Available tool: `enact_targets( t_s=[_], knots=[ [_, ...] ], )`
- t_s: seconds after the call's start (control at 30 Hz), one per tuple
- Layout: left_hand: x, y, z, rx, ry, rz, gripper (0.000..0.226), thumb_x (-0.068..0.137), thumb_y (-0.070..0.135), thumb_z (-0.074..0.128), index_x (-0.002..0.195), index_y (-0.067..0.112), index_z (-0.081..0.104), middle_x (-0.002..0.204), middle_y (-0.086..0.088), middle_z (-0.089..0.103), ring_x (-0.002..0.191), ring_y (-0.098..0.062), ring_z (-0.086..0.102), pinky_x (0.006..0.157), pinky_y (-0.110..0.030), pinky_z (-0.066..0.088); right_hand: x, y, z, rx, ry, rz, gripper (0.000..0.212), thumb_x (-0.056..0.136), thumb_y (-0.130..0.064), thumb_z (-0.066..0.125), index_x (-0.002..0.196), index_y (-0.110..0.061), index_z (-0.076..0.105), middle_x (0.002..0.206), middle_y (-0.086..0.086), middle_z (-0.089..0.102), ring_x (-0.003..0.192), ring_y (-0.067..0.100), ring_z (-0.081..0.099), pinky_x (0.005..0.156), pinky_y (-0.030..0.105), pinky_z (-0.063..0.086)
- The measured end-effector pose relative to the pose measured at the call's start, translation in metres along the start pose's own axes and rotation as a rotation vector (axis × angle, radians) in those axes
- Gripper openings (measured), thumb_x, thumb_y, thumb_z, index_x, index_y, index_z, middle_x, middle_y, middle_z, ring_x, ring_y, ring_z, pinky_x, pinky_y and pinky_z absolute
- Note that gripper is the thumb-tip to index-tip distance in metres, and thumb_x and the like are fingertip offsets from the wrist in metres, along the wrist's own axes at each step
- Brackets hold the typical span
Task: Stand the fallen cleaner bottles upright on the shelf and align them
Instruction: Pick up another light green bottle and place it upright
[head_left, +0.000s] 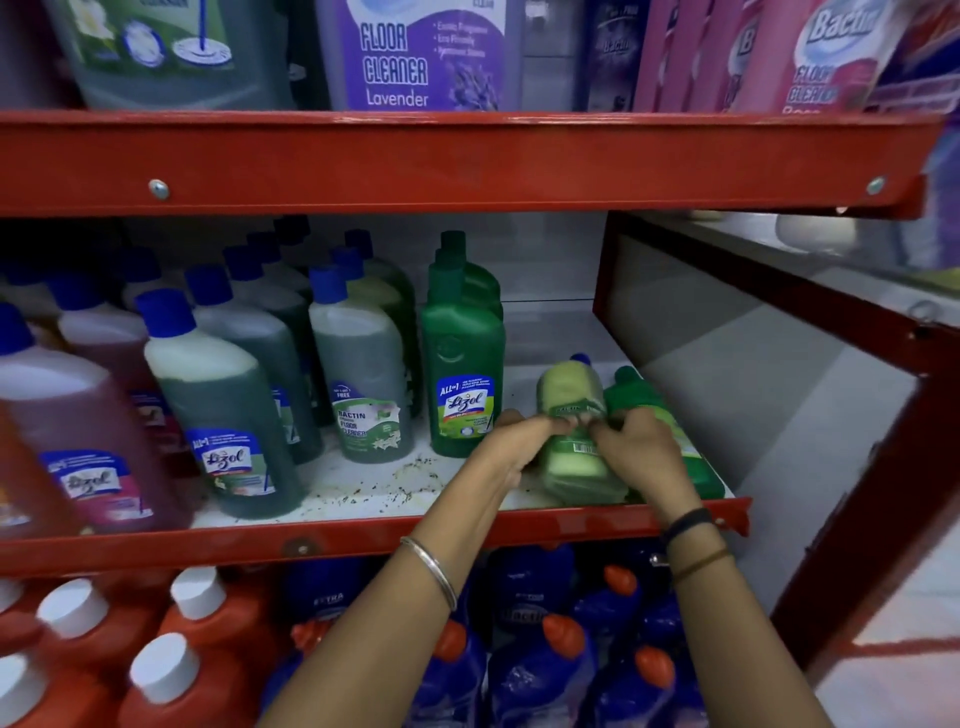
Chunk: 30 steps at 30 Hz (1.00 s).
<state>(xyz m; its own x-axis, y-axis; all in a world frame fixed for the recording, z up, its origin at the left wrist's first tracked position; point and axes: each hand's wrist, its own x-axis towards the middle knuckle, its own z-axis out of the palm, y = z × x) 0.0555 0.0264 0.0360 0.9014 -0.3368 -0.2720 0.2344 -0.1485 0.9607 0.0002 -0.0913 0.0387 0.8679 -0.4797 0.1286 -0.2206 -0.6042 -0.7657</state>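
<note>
Two cleaner bottles lie on their backs at the right end of the white middle shelf (363, 488). The pale green bottle (569, 387) with a blue cap points its cap toward the back. A dark green bottle (636, 395) lies right beside it, touching it. My left hand (511, 441) and my right hand (636, 447) both close over the pale green bottle's label area, fingers meeting on top. Left of them, a dark green Lizol bottle (462, 358) stands upright with more behind it.
Rows of upright blue-capped bottles (358, 364) fill the shelf's left and middle. A red shelf rail (467, 161) runs overhead, with large cans above. The red side frame (753, 291) bounds the right. Dark specks litter the shelf's front. Orange and blue bottles stand below.
</note>
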Motion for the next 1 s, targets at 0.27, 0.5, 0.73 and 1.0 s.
enact_targets(
  t_s=[0.27, 0.5, 0.73, 1.0],
  knots=[
    [-0.049, -0.008, -0.032, 0.003, -0.175, 0.224, 0.024, 0.079, 0.011, 0.069, 0.101, 0.013, 0.062, 0.093, 0.002, 0.070, 0.085, -0.010, 0.066, 0.071, -0.019, 0.051, -0.037, -0.009, -0.014, 0.802, -0.128, -0.113, 0.027, 0.064, -0.018, 0.080, 0.086, -0.012, 0.066, 0.074, -0.001, 0.076, 0.071, 0.013, 0.072, 0.053, 0.018, 0.053],
    [-0.088, -0.032, -0.087, -0.019, 0.000, 0.441, 0.040, 0.083, 0.004, 0.062, 0.116, 0.023, 0.049, 0.116, 0.000, 0.061, 0.096, -0.006, 0.061, 0.075, -0.023, 0.054, -0.064, -0.056, 0.022, 0.626, -0.153, -0.391, 0.048, 0.063, -0.014, 0.081, 0.107, -0.013, 0.062, 0.100, -0.004, 0.070, 0.083, 0.005, 0.069, 0.065, 0.016, 0.054],
    [-0.092, -0.045, -0.150, 0.298, 0.452, 0.508, 0.049, 0.081, 0.009, 0.060, 0.123, 0.022, 0.042, 0.117, -0.004, 0.062, 0.109, -0.026, 0.057, 0.093, -0.046, 0.048, -0.058, -0.098, 0.098, 0.605, -0.279, -0.468, 0.060, 0.064, -0.017, 0.082, 0.116, -0.014, 0.053, 0.111, -0.002, 0.067, 0.097, 0.005, 0.065, 0.081, 0.021, 0.054],
    [-0.088, -0.069, -0.171, 0.451, 0.579, 0.541, 0.045, 0.078, 0.026, 0.068, 0.113, 0.017, 0.043, 0.115, -0.007, 0.063, 0.103, -0.029, 0.059, 0.082, -0.043, 0.050, -0.062, -0.096, 0.139, 0.674, -0.211, -0.428, 0.045, 0.072, -0.022, 0.076, 0.111, -0.028, 0.056, 0.107, -0.008, 0.064, 0.097, 0.002, 0.062, 0.082, 0.022, 0.053]
  ],
)
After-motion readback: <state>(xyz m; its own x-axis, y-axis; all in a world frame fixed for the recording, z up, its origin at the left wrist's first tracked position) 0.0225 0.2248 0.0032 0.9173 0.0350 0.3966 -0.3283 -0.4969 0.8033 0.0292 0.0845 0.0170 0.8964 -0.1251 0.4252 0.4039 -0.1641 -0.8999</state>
